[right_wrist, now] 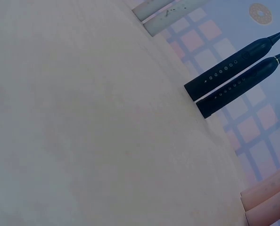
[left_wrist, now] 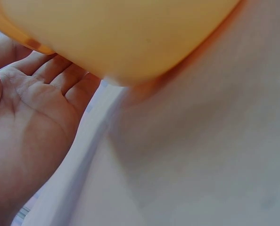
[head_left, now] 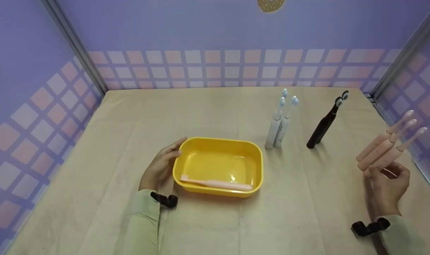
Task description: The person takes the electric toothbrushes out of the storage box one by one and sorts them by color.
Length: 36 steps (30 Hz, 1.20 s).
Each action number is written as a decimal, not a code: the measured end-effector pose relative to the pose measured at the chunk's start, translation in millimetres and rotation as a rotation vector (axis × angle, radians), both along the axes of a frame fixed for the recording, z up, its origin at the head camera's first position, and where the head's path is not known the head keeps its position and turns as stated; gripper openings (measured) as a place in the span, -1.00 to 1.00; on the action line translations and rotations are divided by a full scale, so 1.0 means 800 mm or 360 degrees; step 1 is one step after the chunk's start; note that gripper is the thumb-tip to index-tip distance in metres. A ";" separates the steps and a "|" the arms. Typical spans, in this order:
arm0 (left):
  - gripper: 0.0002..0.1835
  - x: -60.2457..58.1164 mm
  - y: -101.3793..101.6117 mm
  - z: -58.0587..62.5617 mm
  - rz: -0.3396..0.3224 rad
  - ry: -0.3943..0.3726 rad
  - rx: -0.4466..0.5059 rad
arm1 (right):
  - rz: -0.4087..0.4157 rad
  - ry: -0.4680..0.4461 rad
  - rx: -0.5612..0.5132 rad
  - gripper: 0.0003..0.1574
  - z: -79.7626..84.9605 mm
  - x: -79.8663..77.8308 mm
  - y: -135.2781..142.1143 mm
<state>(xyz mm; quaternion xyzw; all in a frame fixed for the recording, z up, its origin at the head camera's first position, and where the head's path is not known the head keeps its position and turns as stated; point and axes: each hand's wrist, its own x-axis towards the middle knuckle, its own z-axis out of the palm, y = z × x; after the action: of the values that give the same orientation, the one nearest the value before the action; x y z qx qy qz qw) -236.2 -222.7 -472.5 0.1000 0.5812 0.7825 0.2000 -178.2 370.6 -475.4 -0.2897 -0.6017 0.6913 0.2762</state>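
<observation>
My left hand (head_left: 163, 164) holds the left end of a yellow tub (head_left: 261, 166), thumb at the rim and fingers along the outer wall. The left wrist view shows the palm under the tub's side (left_wrist: 130, 37). A pink electric toothbrush (head_left: 229, 185) lies inside along the near wall. At the far right, several pink electric toothbrushes stand upright, close together. My right hand (head_left: 390, 184) pinches the nearest pink electric toothbrush (head_left: 388, 156) low on its handle. In the right wrist view, only fingertips and handle bottoms (right_wrist: 267, 207) show at the corner.
Several white electric toothbrushes (head_left: 280, 129) stand right of the tub. Two black electric toothbrushes (head_left: 324, 124) stand between them and the pink group. A beige cloth (head_left: 200, 226) covers the table, with tiled-pattern walls (head_left: 215, 67) at the back and both sides.
</observation>
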 end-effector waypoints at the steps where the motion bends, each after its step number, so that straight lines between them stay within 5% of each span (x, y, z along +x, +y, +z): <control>1: -0.36 0.000 0.000 0.000 -0.0006 0.0004 0.0001 | 0.0006 0.0010 -0.0015 -0.47 0.000 0.000 0.000; 14: -0.39 0.000 0.001 -0.001 -0.0003 -0.0015 0.0053 | 0.0008 0.0091 -0.0049 -0.40 0.002 0.003 -0.004; 36: -0.38 0.000 0.001 0.000 0.0004 -0.0011 0.0059 | -0.0274 0.0221 0.0334 -0.53 0.008 0.002 -0.014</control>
<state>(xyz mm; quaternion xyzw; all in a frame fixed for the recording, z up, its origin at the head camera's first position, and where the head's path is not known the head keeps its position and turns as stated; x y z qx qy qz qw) -236.4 -221.6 -472.7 0.1002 0.5661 0.7936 0.1990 -176.8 359.2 -468.9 -0.2614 -0.6230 0.6166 0.4041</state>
